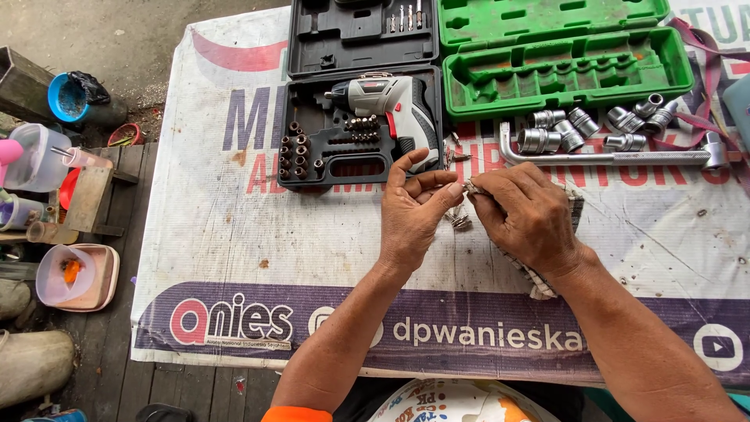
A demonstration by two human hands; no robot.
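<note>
Bit [466, 186], small, stiff and likely slippery, is pinched by left hand [412, 211] and wiped in a soft rag [539, 277] gripped by right hand [527, 219].

you're looking at a white printed banner cloth [234, 227] with a purple band and red and purple lettering. on it sit a black plastic tool case [312, 117] holding a grey, red and black cordless screwdriver [391, 105], a bright green plastic socket case [562, 70], and shiny silver steel sockets [562, 129]. a checked grey-white rag [539, 281] shows under your right hand [531, 219].
</note>
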